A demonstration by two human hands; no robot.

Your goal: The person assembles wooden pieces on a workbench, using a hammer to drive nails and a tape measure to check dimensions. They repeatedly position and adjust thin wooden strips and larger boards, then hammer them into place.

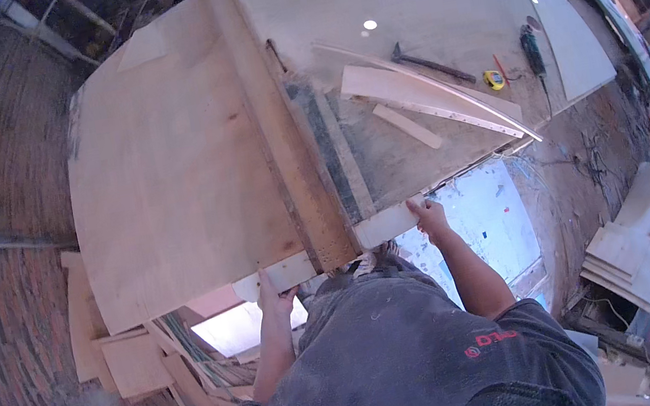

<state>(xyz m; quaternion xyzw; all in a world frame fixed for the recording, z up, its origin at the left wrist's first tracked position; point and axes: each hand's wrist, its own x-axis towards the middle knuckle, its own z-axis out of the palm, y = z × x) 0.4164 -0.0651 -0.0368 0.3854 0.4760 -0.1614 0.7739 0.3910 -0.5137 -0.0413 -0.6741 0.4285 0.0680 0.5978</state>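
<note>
A pale wooden strip [285,273] runs along the front edge of the worktable [166,168], close to my body. My left hand [273,296] grips it near its left end, thumb on top and fingers curled underneath. Near the other end, my right hand [429,218] holds the strip with the thumb over its upper side. A long brown wooden beam [262,102] lies across the table from back to front, and its near end covers the middle of the strip. Beside the beam is a dark inset band [339,158] in the tabletop.
On the table's right lie a hammer [435,64], a yellow tape measure [494,79], a red pencil [500,68], a corded green power tool [531,51] and several wood offcuts [406,126]. Board pieces [136,365] stand below left; stacked sheets [643,254] lean at right.
</note>
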